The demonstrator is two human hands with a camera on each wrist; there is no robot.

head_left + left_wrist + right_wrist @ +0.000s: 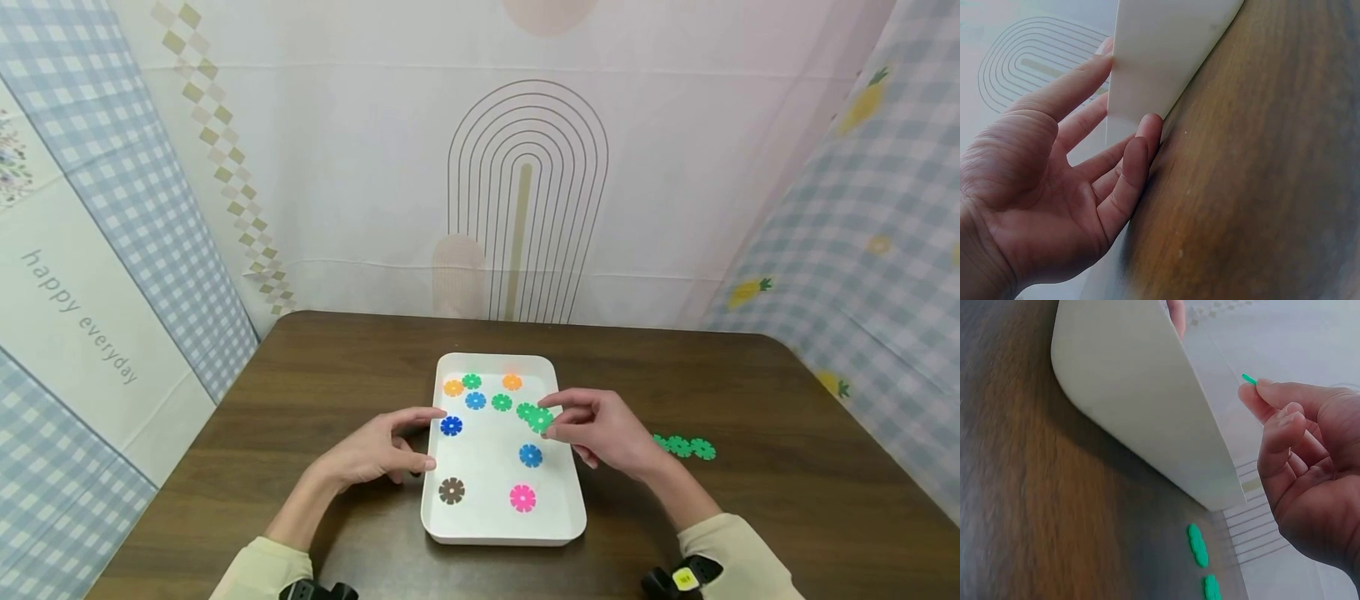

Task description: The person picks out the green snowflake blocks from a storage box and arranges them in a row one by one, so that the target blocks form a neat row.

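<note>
My right hand (607,429) pinches a green notched disc (540,420) between thumb and fingers above the right side of the white tray (487,525). Another green disc (524,411) shows right beside it; whether they are joined I cannot tell. The right wrist view shows the pinched disc (1248,379) edge-on at the fingertips of the hand (1322,450). At the tray's left side, my left hand (371,450) holds the rim with index finger and thumb. In the left wrist view that hand (1054,175) has its other fingers against the tray's outer wall (1154,56).
Spread inside the tray are orange discs (512,382), blue discs (530,455), more green ones (502,402), a brown disc (452,491) and a pink disc (522,498). Several green discs (679,447) lie in a row on the wooden table (360,358), right of the tray.
</note>
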